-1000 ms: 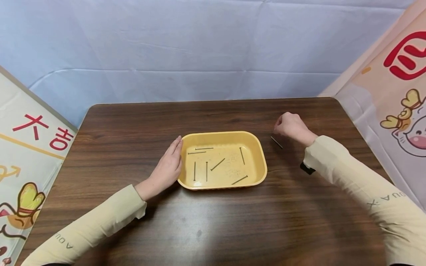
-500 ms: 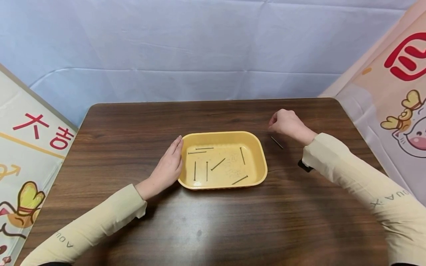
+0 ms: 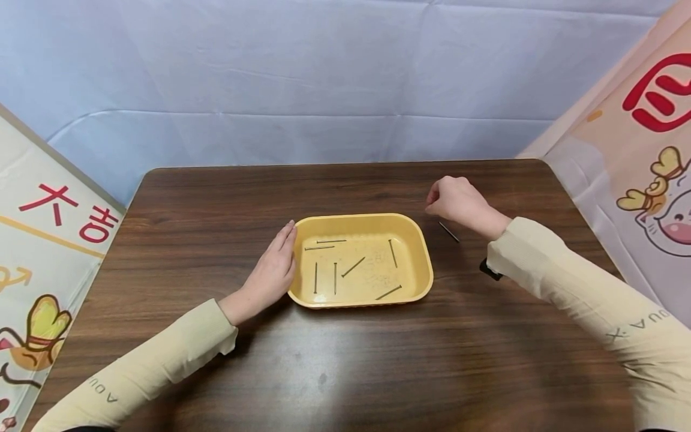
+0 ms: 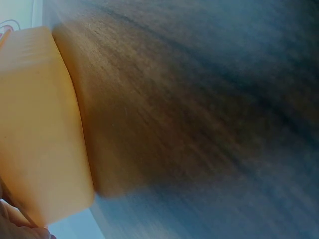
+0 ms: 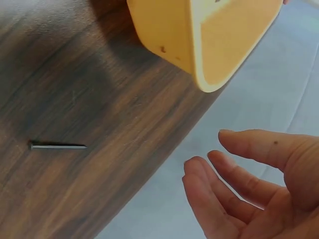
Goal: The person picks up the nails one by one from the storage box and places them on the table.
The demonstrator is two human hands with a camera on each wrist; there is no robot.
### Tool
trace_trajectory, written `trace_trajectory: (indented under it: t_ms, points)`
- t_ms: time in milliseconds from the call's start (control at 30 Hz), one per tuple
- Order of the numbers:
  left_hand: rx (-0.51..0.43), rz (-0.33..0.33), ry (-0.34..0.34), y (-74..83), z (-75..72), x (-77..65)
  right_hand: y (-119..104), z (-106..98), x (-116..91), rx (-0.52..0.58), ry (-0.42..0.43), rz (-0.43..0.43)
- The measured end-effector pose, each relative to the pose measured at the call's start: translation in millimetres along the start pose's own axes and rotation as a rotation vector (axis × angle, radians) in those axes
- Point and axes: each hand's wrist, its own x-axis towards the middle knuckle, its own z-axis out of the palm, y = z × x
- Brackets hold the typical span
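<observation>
A yellow plastic tray sits on the table with several nails lying loose on its floor. My left hand lies flat along the tray's left wall, fingers straight. Only its fingertips show at the corner of the left wrist view, against the tray's side. To the right of the tray, my right hand hovers over the table. The right wrist view shows a gap between its thumb and fingers, holding nothing. A single nail lies on the table below that hand.
The dark wood table has a rounded far edge. Behind it hangs a pale blue cloth. Printed panels stand at the left and right.
My right hand has shifted left and slightly away, toward the tray's far right corner. The left hand, the tray and the nails have stayed put.
</observation>
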Motion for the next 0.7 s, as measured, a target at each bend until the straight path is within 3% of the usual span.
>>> trace_trajectory:
  t_ms: [367, 700]
  points:
    - [0.002, -0.001, 0.002, -0.4, 0.7, -0.1, -19, -4, -1, -0.048, 0.0, -0.01]
    - [0.001, -0.003, -0.005, 0.2, 0.3, 0.0, -29, 1, 0, -0.128, -0.013, -0.172]
